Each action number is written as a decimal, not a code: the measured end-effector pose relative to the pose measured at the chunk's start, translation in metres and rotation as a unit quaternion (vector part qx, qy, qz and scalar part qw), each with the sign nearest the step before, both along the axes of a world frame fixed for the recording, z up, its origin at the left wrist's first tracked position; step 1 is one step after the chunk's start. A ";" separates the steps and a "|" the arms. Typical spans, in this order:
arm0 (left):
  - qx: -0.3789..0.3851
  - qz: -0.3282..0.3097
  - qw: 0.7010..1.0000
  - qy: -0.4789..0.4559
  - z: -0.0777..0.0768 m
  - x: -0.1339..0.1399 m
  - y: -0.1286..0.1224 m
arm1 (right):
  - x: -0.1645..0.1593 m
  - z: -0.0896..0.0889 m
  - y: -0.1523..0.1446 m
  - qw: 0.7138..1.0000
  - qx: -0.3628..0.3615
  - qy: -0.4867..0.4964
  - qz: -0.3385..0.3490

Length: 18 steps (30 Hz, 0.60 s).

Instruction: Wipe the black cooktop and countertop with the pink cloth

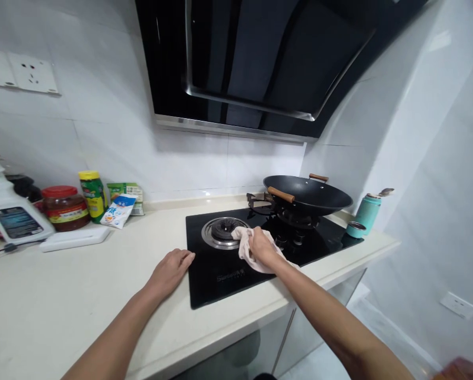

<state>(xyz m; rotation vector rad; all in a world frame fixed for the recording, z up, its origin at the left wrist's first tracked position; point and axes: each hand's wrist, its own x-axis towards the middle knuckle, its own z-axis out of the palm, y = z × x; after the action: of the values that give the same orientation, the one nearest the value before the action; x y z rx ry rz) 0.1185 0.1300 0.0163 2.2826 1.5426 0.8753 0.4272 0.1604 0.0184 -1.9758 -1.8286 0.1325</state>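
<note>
A: Cloth [247, 247]: pale beige, crumpled, lying on the black glass hob [220, 274] just right of the near-left burner [221, 231], one corner touching the burner ring.

B: Hands?

A: Right hand [261, 247] lies on top of the cloth, fingers curled down over it, bunching it against the glass. Left hand [171, 270] rests flat on the pale countertop [102, 295], fingers loosely extended and holding nothing, fingertips at the hob's left edge.

B: Room to move?

A: Bare glass near and left of the cloth, up to the hob's near edge. Far right is taken: a black wok [309, 194] with wooden handles sits on the right burner.

B: Surroundings?

A: Teal flask [367, 212] at the hob's far right corner, its cap beside it. Far left by the wall: red-lidded jar [65, 207], yellow-capped bottle [93, 195], white spray bottle [10, 211]. Range hood [260, 63] overhead.
</note>
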 end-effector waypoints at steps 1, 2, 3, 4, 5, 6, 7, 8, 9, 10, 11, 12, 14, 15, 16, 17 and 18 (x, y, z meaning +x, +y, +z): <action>0.004 -0.002 1.000 0.003 -0.001 0.000 0.000 | 0.004 0.007 0.014 1.000 0.000 0.006 -0.022; 0.008 -0.003 1.000 0.007 -0.002 0.000 0.001 | 0.007 0.014 0.026 0.999 0.006 0.008 -0.043; 0.011 -0.002 1.000 0.011 -0.003 0.001 0.001 | 0.010 0.020 0.038 0.998 0.018 0.006 -0.061; 0.012 -0.002 1.000 0.018 -0.004 0.001 0.001 | 0.012 0.025 0.049 0.997 0.028 0.000 -0.073; 0.012 -0.001 1.000 0.026 -0.004 0.001 0.001 | 0.015 0.027 0.059 0.996 0.033 -0.006 -0.083; 0.011 -0.001 0.999 0.034 -0.004 0.002 0.000 | 0.017 0.028 0.067 0.995 0.030 -0.012 -0.092; 0.009 -0.003 0.999 0.042 -0.004 0.002 -0.001 | 0.018 0.026 0.075 0.995 0.019 -0.018 -0.098; 0.006 -0.004 0.999 0.048 -0.004 0.003 -0.002 | 0.020 0.022 0.081 0.994 0.003 -0.022 -0.103; 0.002 -0.005 0.999 0.052 -0.003 0.003 -0.002 | 0.021 0.017 0.086 0.994 -0.017 -0.026 -0.105; -0.001 -0.005 0.999 0.054 -0.002 0.004 -0.003 | 0.022 0.012 0.089 0.993 -0.036 -0.030 -0.104; -0.005 -0.003 0.998 0.055 -0.001 0.004 -0.004 | 0.022 0.008 0.091 0.993 -0.052 -0.034 -0.101; -0.008 0.002 0.998 0.055 0.000 0.005 -0.004 | 0.023 0.004 0.091 0.993 -0.065 -0.037 -0.096; -0.014 0.012 0.998 0.053 0.002 0.006 -0.004 | 0.024 0.000 0.087 0.993 -0.079 -0.044 -0.080; -0.017 0.017 0.999 0.049 0.002 0.006 -0.004 | 0.024 -0.001 0.082 0.993 -0.084 -0.045 -0.073; -0.020 0.019 0.999 0.044 0.003 0.007 -0.005 | 0.024 -0.001 0.076 0.993 -0.086 -0.048 -0.065; -0.021 0.020 0.999 0.040 0.003 0.008 -0.005 | 0.022 -0.002 0.068 0.994 -0.083 -0.053 -0.056; -0.021 0.019 0.999 0.038 0.002 0.009 -0.005 | 0.020 -0.002 0.058 0.994 -0.073 -0.060 -0.046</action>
<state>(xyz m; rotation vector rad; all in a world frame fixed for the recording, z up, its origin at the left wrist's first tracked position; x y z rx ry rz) 0.1280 0.1249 0.0185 2.2896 1.6266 0.7664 0.4470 0.2183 0.0161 -2.2084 -1.8436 0.1242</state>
